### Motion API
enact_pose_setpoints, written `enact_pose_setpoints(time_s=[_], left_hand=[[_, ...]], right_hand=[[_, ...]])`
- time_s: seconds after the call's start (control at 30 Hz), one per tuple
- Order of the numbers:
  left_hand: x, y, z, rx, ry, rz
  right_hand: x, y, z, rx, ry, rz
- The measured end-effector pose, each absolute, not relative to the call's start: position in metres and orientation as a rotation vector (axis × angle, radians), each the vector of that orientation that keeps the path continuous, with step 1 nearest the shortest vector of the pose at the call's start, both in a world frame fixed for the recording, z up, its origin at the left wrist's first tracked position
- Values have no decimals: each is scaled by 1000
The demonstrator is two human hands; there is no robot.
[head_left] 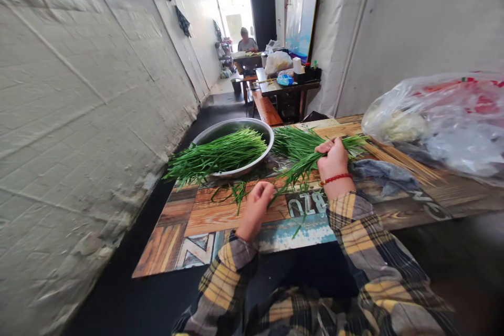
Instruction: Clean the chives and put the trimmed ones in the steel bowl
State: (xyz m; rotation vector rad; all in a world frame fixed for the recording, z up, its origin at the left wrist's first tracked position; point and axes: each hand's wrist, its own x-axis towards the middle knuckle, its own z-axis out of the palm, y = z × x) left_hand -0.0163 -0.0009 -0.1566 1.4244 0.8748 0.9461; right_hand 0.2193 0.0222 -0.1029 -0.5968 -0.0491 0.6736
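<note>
My right hand (334, 160), with a red bead bracelet at the wrist, is closed round a bunch of garlic chives (301, 168). The leaves fan out to the left of the fist, and the pale stem ends stick out on its right. Lower and to the left, my left hand (256, 209) is pinched at the drooping tip of a leaf from that bunch. Beyond it, a metal basin (270, 142) holds a large heap of chives (224, 153) that hangs over the left rim. Loose chive scraps (238, 193) lie between the basin and my left hand.
The wood-patterned table (165, 241) also carries a grey cloth (384, 174), thin wooden sticks (397, 160) and a clear plastic bag (437, 121) at right. A white brick wall (79, 115) runs along the left. Farther back, a person (247, 42) sits behind another table.
</note>
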Motion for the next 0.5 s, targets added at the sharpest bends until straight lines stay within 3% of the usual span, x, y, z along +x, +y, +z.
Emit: enact_pose_setpoints(time_s=[0.3,0.5], left_hand=[[31,-27,-155,1103,501,675],[4,-25,-153,872,497,695]], right_hand=[[197,22,-87,-514,-48,801],[209,16,-89,-545,-19,756]])
